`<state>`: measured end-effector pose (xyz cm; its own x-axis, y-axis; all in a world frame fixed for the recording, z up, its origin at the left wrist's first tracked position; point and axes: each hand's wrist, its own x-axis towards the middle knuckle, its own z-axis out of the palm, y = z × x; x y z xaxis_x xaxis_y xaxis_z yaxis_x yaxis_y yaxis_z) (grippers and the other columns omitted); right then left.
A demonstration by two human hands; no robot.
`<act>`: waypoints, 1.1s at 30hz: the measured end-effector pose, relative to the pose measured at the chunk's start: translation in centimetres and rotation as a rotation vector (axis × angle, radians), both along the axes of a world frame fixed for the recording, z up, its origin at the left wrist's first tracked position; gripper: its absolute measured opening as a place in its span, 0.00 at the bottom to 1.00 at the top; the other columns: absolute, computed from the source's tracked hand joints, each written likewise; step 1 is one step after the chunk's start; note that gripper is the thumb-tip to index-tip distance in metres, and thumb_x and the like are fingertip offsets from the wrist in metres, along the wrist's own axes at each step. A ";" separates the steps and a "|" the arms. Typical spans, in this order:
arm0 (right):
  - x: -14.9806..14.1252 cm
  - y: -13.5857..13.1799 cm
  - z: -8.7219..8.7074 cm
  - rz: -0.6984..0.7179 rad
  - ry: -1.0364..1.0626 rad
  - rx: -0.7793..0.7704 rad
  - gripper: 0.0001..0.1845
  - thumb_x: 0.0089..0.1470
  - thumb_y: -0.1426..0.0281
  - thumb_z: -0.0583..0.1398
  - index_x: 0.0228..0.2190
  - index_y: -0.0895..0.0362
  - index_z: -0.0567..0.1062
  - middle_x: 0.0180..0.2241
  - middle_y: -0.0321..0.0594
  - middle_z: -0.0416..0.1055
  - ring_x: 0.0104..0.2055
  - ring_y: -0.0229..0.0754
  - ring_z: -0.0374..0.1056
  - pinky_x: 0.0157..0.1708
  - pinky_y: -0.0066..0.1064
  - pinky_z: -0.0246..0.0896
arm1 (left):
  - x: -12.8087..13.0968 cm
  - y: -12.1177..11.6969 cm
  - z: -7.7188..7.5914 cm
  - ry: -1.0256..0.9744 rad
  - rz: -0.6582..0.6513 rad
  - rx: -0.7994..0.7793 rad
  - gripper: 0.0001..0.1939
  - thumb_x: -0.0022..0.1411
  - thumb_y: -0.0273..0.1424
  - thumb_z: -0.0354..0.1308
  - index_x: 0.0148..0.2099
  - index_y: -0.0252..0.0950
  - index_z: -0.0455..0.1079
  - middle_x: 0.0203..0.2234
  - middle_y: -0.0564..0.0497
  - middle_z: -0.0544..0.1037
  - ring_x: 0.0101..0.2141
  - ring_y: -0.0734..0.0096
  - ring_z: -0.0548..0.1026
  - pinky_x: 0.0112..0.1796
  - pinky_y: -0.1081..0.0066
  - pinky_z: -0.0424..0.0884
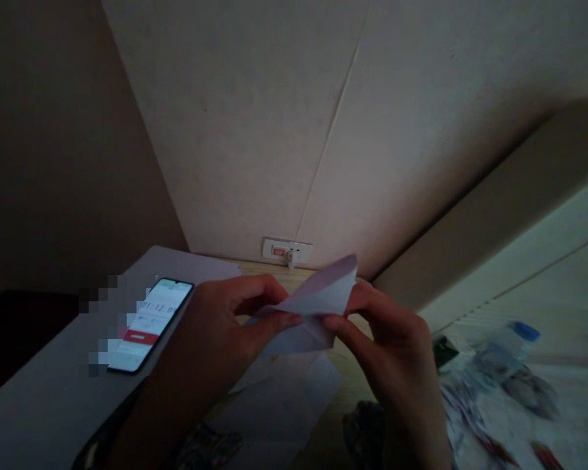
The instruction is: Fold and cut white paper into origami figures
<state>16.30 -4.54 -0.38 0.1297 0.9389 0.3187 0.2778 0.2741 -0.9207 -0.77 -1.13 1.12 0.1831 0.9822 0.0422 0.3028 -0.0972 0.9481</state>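
A folded piece of white paper (318, 294) is held up between both hands, one flap of it standing up toward the wall. My left hand (245, 313) pinches its left side, the thumb lying along the near fold. On the right side, my right hand (382, 326) grips the paper with thumb and forefinger close to a corner. Both thumbs sit near the middle crease, a short gap apart. Below the hands lies another sheet of white paper (284, 405) on the wooden surface, partly covered by my left forearm.
A lit phone (151, 326) showing a timer lies to the left on a pale sheet (44, 385). Behind the hands, a wall socket (286, 250) holds a plug. At right are a clear bottle (504, 356) with a blue cap and crumpled items.
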 end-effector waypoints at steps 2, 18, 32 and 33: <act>0.1 -0.1 0.0 -0.053 -0.031 -0.023 0.08 0.47 0.71 0.68 0.19 0.53 0.78 0.20 0.33 0.74 0.27 0.40 0.69 0.27 0.29 0.62 | 0.0 0.1 -0.1 0.016 -0.035 0.031 0.07 0.49 0.32 0.64 0.21 0.40 0.72 0.17 0.59 0.75 0.22 0.70 0.72 0.27 0.73 0.65; 0.6 -0.4 0.2 -0.087 -0.074 0.024 0.10 0.51 0.71 0.64 0.20 0.53 0.79 0.20 0.33 0.75 0.24 0.39 0.69 0.25 0.28 0.63 | 0.7 0.5 -0.8 0.181 -0.150 0.082 0.08 0.51 0.32 0.63 0.22 0.38 0.71 0.17 0.59 0.73 0.23 0.72 0.70 0.26 0.75 0.62; 0.8 -0.5 0.4 -0.093 -0.101 0.001 0.13 0.53 0.70 0.62 0.18 0.53 0.74 0.17 0.31 0.69 0.23 0.37 0.66 0.24 0.27 0.61 | 0.6 0.3 -1.1 0.306 -0.173 0.169 0.09 0.52 0.32 0.62 0.21 0.39 0.71 0.16 0.59 0.72 0.21 0.71 0.69 0.25 0.74 0.60; 0.9 -0.5 0.5 -0.082 -0.092 0.006 0.13 0.54 0.70 0.62 0.19 0.53 0.75 0.19 0.31 0.71 0.24 0.37 0.67 0.24 0.26 0.62 | 0.6 0.4 -1.1 0.310 -0.178 0.163 0.09 0.52 0.32 0.62 0.21 0.39 0.71 0.16 0.59 0.72 0.21 0.71 0.69 0.25 0.74 0.60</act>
<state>17.22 -5.08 0.07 0.1755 0.9245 0.3385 0.3826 0.2527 -0.8887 -0.21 -0.71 -0.03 0.3783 0.9190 0.1114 0.5371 -0.3159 0.7821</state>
